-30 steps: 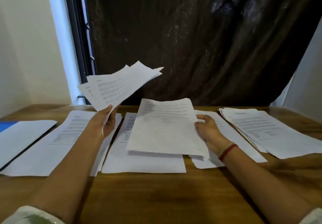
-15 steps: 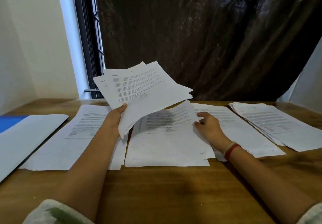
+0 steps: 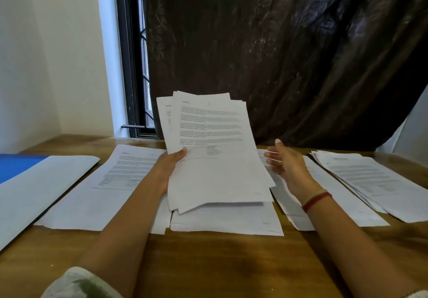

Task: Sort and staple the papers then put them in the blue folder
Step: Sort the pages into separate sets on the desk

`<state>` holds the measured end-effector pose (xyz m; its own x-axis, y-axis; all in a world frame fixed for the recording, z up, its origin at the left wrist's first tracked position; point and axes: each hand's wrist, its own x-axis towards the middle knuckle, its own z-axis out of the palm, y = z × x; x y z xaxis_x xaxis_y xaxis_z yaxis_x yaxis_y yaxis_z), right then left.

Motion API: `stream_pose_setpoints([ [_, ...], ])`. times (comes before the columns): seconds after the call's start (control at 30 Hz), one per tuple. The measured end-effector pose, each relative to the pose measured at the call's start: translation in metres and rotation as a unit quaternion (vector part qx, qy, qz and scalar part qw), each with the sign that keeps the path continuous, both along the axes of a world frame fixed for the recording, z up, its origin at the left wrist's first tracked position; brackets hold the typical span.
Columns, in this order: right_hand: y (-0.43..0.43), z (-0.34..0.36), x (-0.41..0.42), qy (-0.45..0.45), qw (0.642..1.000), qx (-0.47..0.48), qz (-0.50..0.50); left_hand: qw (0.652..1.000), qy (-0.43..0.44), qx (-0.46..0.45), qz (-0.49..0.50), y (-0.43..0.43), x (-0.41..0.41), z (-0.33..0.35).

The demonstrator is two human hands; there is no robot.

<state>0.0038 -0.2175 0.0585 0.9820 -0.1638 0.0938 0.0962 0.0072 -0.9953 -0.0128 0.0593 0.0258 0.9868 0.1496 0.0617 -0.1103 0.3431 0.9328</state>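
My left hand (image 3: 172, 163) grips a stack of printed papers (image 3: 213, 154) by its left edge and holds it upright over the middle of the table. My right hand (image 3: 283, 163) hovers just right of that stack, fingers straight and spread, holding nothing. Flat on the wooden table (image 3: 208, 263) lie several piles of sheets: one at the left (image 3: 111, 181), one under the held stack (image 3: 227, 221), one under my right wrist (image 3: 328, 200) and one at the far right (image 3: 370, 179). The blue folder (image 3: 16, 165) shows at the far left, mostly covered by a white sheet (image 3: 34, 191).
A dark curtain (image 3: 289, 54) hangs behind the table, with a window frame (image 3: 132, 66) to its left. The wall corner closes the left side. Bare wood runs along the near edge of the table.
My right hand let go of the sheet on the middle pile and lifted, open, beside the stack. My left hand swung its stack right and turned it upright.
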Motion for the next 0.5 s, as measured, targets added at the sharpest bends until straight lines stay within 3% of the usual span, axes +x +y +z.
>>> stream_pose_setpoints([
  [0.03, 0.004, 0.004, -0.001, 0.019, 0.999, 0.015, 0.042, 1.000, 0.003, 0.007, -0.005, -0.001, 0.001, 0.000],
  [0.1, 0.014, 0.002, -0.003, 0.013, 0.995, -0.046, 0.085, 1.000, 0.007, 0.011, -0.018, -0.001, 0.002, -0.001],
  [0.2, 0.021, -0.013, -0.002, -0.031, 0.993, -0.112, 0.030, 1.000, 0.006, 0.006, -0.029, -0.002, 0.002, -0.001],
  [0.5, 0.015, -0.030, -0.004, -0.047, 0.993, -0.103, -0.022, 0.998, 0.000, 0.017, -0.054, -0.004, 0.003, -0.003],
])
